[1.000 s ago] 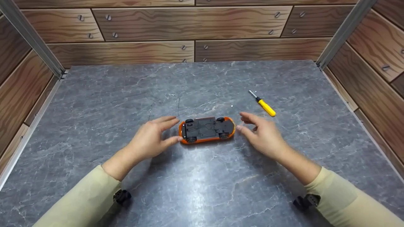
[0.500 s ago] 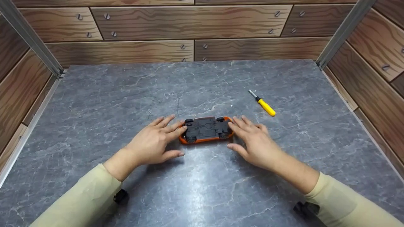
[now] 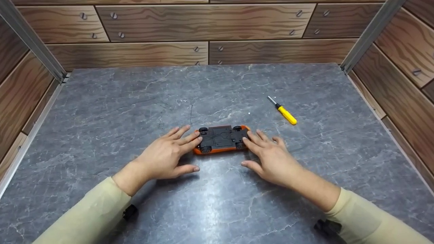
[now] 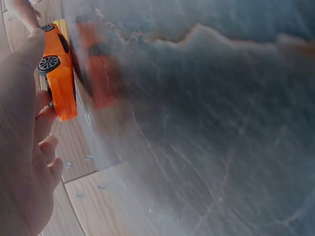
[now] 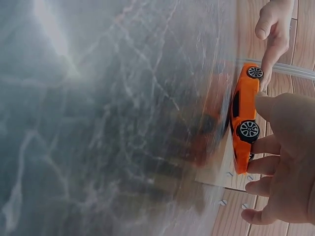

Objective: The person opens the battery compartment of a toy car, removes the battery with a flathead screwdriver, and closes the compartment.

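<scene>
An orange toy car [image 3: 220,137] lies upside down on the grey marbled table, its black underside and wheels facing up. My left hand [image 3: 166,154] rests its fingertips on the car's left end, fingers spread and fairly straight, thumb held apart near the front side. On the right end lie the fingertips of my right hand [image 3: 273,159], likewise spread, its thumb off the car. Both wrist views show the orange side of the toy car [image 4: 61,81] and its spoked wheels, with fingers over the underside. Neither hand grips it.
A yellow-handled screwdriver [image 3: 286,115] lies behind and to the right of the car. Small white specks sit near it. Wood-patterned panels [image 3: 203,25] and metal posts border the table [image 3: 135,88] at the back and sides.
Both hands have moved from beside the car's ends onto its underside, fingers now straighter and lying on it. The car stays upside down in about the same place.
</scene>
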The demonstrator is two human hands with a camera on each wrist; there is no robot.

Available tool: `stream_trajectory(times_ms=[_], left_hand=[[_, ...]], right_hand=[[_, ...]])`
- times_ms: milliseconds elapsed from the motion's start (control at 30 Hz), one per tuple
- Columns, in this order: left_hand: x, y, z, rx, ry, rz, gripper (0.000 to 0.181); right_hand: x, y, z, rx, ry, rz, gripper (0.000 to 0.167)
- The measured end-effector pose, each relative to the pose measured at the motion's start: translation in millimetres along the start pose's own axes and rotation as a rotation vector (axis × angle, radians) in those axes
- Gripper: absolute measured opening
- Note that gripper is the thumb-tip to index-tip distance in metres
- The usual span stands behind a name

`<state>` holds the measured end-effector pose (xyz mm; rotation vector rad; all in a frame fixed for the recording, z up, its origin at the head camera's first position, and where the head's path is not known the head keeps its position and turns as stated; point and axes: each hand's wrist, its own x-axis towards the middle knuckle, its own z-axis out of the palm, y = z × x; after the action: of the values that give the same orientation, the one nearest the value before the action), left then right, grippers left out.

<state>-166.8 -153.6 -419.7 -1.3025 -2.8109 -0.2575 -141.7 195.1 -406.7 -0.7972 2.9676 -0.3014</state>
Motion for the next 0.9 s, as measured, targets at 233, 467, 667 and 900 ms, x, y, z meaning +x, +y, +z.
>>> stream_trajectory(times_ms=[233, 467, 667, 900], left_hand=[[-2.1, 1.4, 3.1, -0.022, 0.009, -0.004, 0.088], [-3.1, 4.9, 6.5, -0.036, 0.036, 0.006, 0.088], [-5.7, 11.4, 7.6, -0.01, 0.051, 0.028, 0.089], [-7.8, 18.5, 8.6, -0.004, 0.05, 0.043, 0.088]], right_hand=[[2.9, 0.3, -0.5, 0.036, -0.012, 0.005, 0.075], [8.7, 5.8, -0.3, 0.082, -0.011, 0.02, 0.074], [15.5, 10.5, -1.8, 0.105, -0.021, 0.029, 0.074], [24.5, 16.2, -4.0, 0.119, -0.028, 0.017, 0.073]])
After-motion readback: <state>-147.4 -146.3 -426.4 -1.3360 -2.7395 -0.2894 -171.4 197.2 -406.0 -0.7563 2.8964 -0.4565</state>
